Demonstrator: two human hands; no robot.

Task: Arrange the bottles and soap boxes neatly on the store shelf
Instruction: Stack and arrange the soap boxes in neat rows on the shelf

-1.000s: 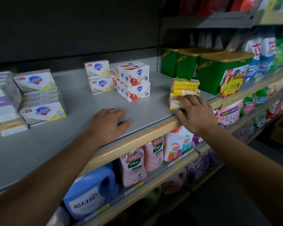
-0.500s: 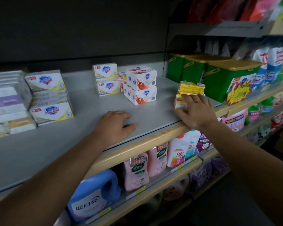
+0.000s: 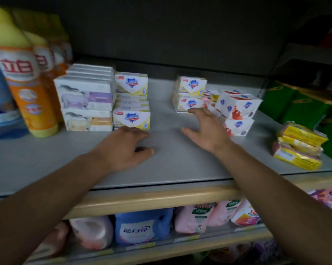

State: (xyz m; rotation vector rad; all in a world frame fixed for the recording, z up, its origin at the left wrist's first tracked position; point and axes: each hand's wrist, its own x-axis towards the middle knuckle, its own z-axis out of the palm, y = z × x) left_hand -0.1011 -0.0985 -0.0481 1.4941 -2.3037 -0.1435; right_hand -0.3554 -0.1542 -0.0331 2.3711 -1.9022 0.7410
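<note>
My right hand (image 3: 206,129) is spread wide and holding nothing, fingertips right by the 2 stacked white-and-yellow cardboard soap boxes (image 3: 190,94) mid-shelf, while my left hand (image 3: 123,148) rests loosely curled on the grey shelf board (image 3: 171,165). Best bet imo: cup the whole stack from the side and slide it left toward the matching pile (image 3: 131,101), keeping it square so the top box doesn't tip.

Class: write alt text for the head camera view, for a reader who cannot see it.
Two bare hands reach over a grey store shelf: the left hand rests on it, the right hand stretches open toward stacked white and yellow soap boxes. Orange bottles stand far left.
</note>
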